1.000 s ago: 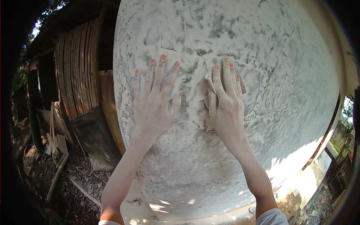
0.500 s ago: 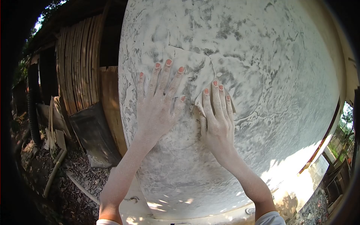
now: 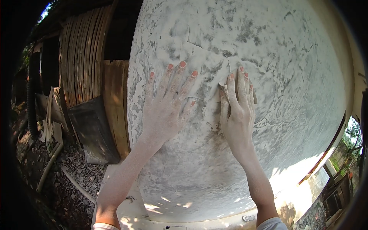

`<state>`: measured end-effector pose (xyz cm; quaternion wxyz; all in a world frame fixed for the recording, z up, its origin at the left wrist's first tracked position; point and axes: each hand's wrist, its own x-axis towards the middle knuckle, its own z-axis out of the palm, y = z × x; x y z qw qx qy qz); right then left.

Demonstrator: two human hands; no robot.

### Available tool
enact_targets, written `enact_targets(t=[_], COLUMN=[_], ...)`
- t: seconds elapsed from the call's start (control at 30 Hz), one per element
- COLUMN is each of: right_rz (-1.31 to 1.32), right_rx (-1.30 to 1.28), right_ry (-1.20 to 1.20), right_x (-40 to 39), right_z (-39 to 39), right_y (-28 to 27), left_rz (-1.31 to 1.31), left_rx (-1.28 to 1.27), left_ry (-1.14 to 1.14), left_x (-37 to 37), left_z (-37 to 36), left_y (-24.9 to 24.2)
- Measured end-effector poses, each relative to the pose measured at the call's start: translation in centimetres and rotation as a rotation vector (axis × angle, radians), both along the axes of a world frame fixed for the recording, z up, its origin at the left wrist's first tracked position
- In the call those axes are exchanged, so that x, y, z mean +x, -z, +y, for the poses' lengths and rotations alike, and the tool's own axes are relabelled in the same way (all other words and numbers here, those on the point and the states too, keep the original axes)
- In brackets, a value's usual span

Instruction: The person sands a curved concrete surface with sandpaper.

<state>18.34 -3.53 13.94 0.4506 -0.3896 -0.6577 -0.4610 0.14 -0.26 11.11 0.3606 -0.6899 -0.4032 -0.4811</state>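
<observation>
My left hand lies flat on the whitish, dusty wall, its fingers spread and nothing in it. To its right, my right hand presses a folded piece of sandpaper against the same wall. The sheet's edges show beside the fingers, with the thumb along its left side; most of it is hidden under the palm. Pale dust coats both hands and forearms. A thin crack runs across the wall above the hands, among grey patches and rough ridges.
On the left stand upright wooden slats, a brown board and a dark panel. Dry leaves and a pole lie on the ground. A pale ledge runs along the wall's foot.
My right hand has slid up and to the right over the wall with the sandpaper. My left hand stays nearly in place. The view has shifted a little.
</observation>
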Motion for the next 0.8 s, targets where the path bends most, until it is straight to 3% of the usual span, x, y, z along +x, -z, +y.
enact_targets(t=[0.23, 0.43, 0.57, 0.8], right_rz=[-0.031, 0.005, -0.031, -0.039], right_rx=[-0.157, -0.033, -0.104, 0.000], right_ry=[0.041, 0.029, 0.020, 0.000], right_x=[0.3, -0.2, -0.1, -0.3], right_z=[-1.0, -0.5, -0.6, -0.1], right_y=[4.6, -1.1, 4.0, -0.5], left_rz=[0.014, -0.001, -0.007, 0.024], left_rx=[0.028, 0.003, 0.005, -0.009], left_ry=[-0.013, -0.021, -0.008, -0.003], left_x=[-0.1, 0.1, -0.1, 0.0], left_z=[0.1, -0.1, -0.1, -0.1], left_y=[0.3, 0.2, 0.4, 0.7])
